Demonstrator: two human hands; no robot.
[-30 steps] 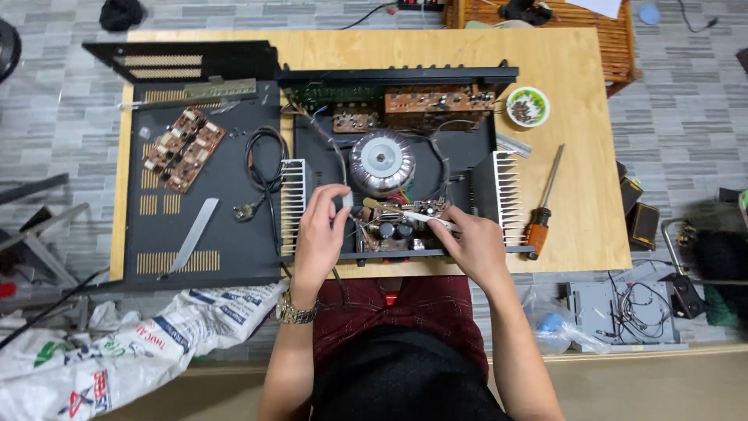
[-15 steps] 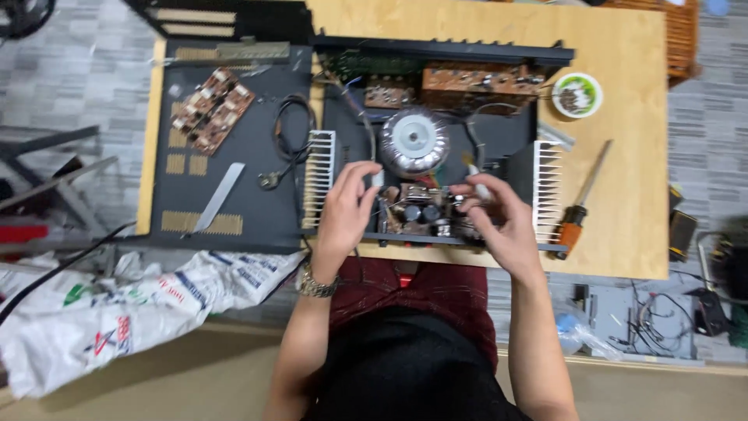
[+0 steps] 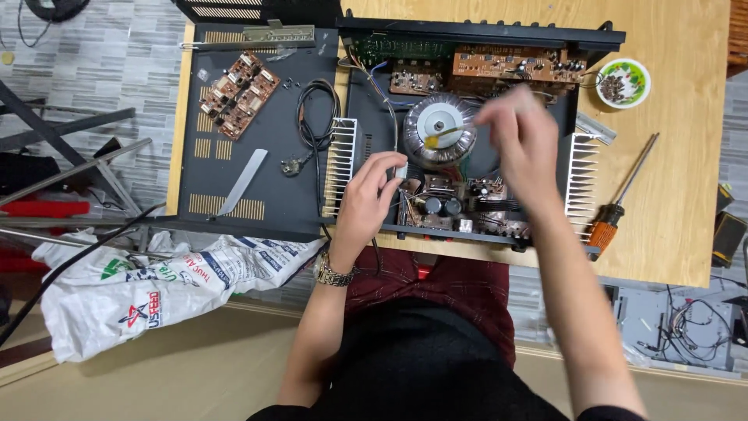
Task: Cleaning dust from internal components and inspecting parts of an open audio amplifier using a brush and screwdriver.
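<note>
Left hand [image 3: 366,204] rests on board edge beside round transformer [image 3: 439,130], fingers curled, holding nothing. Right hand [image 3: 523,140] blurred above chassis, just right of transformer; grip unclear.

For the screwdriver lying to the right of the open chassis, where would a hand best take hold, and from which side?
Grip the screwdriver by its orange handle, which lies at the near end toward the person, beside the right heat sink. Coming from above and the right looks best: it lies flat on the wooden table, shaft angled away toward the bowl, with bare wood on its right side.
</note>
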